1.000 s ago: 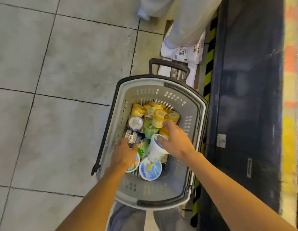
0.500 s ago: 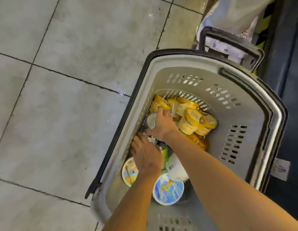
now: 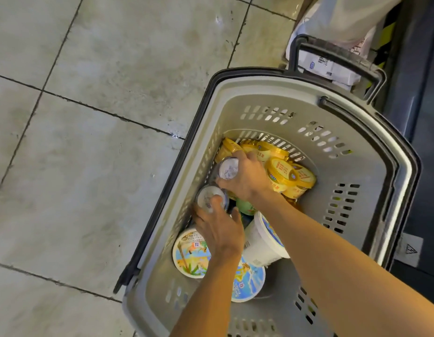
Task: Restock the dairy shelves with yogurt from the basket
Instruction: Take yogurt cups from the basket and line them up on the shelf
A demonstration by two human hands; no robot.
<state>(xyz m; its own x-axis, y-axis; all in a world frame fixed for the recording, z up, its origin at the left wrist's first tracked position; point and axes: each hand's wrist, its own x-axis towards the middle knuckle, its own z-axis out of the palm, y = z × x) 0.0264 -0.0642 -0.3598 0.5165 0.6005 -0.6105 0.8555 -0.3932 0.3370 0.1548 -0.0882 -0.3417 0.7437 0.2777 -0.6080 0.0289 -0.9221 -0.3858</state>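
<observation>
Both hands are now lying deeper along the basket's 9 o'clock wall than half a second ago, and each is now closing on a small silver-lidded cup. Fingers and thumb of the right hand (image 3: 245,177) are curling round the silver-lidded cup (image 3: 227,168) that is sitting toward 12 o'clock, beside the yellow tubs (image 3: 282,172). Directly at 6 o'clock from it, the left hand (image 3: 219,228) is gripping a second silver cup (image 3: 207,195), its thumb lying over the lid and its fingers wrapping the side. How tightly either hand is squeezing is not showing.

All the yogurt is sitting inside the grey basket (image 3: 342,215), which is standing on the tiled floor (image 3: 89,117). About 5 yellow tubs are piling up at the 12 o'clock end. A green cup (image 3: 245,206) is peeking out between the 2 forearms. At the 6 o'clock end, 2 large tubs with blue and yellow lids are lying lid-up, the left one (image 3: 190,254) touching the left wrist and the other (image 3: 250,280) partly under the left forearm. A white tub (image 3: 259,242) is tipping on its side at 3 o'clock of the left hand.

Beyond the basket's black handle (image 3: 332,54), at 12 o'clock, white printed cartons (image 3: 330,69) are lying on the floor
</observation>
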